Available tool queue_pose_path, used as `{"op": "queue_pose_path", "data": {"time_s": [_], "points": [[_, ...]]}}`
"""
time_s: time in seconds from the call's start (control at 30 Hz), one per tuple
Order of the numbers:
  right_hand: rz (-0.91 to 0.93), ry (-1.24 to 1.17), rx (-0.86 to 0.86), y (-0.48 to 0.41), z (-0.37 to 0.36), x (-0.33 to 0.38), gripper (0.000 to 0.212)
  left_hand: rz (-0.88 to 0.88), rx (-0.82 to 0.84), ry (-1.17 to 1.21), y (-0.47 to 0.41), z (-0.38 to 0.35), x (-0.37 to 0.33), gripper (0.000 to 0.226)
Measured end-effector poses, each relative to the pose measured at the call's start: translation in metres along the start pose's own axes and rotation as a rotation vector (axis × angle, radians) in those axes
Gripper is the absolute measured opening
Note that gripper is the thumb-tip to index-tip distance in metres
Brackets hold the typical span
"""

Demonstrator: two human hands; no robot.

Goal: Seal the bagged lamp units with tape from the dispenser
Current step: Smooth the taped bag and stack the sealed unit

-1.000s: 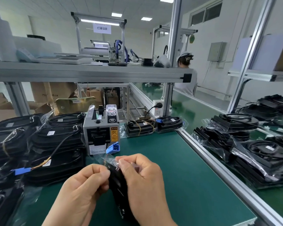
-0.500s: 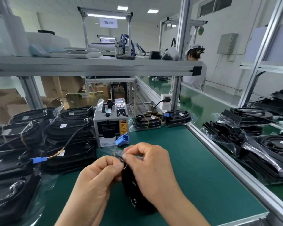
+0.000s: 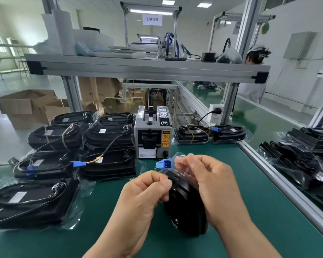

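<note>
A black lamp unit (image 3: 184,207) in a clear plastic bag stands on edge on the green bench, low in the middle. My left hand (image 3: 145,190) pinches the bag's top edge at the left. My right hand (image 3: 209,177) pinches the clear bag flap (image 3: 179,161) at the right. The unit's blue connector (image 3: 163,163) sticks out of the bag mouth between my hands. The grey tape dispenser (image 3: 152,135) stands just behind, a short way beyond my fingers.
Several bagged lamp units (image 3: 108,138) are stacked to the left of the dispenser, two more (image 3: 211,134) to its right. Another pile (image 3: 306,151) lies past the aluminium rail (image 3: 280,174) on the right. An overhead shelf (image 3: 147,68) crosses above; a person (image 3: 253,75) works behind.
My hands have lifted the bag mouth and drawn slightly apart, opening out the clear flap. The view has moved closer to the dispenser.
</note>
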State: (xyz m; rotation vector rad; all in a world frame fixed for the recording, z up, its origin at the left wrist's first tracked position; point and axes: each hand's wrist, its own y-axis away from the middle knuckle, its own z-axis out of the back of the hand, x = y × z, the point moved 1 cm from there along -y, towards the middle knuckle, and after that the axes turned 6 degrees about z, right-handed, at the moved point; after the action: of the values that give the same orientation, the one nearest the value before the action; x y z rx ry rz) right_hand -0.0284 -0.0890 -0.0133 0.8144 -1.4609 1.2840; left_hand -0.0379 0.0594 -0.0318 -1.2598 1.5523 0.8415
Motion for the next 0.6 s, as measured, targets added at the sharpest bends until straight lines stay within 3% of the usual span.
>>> {"op": "queue_pose_path", "data": {"time_s": [0.17,0.33,0.47,0.6], "points": [[0.068,-0.028,0.176,0.012,0.012,-0.004,0.045,0.02,0.013,0.016,-0.002,0.005,0.0,0.016],[0.077,0.142,0.293,0.023,0.012,-0.012,0.034,0.037,0.017,-0.07,-0.005,0.008,0.002,0.019],[0.144,0.21,0.205,0.024,0.008,-0.017,0.031,0.035,-0.022,-0.234,-0.008,0.01,-0.008,0.027],[0.198,0.243,0.154,0.024,0.005,-0.02,0.03,-0.024,-0.151,-0.231,-0.017,0.014,-0.016,0.019]]}}
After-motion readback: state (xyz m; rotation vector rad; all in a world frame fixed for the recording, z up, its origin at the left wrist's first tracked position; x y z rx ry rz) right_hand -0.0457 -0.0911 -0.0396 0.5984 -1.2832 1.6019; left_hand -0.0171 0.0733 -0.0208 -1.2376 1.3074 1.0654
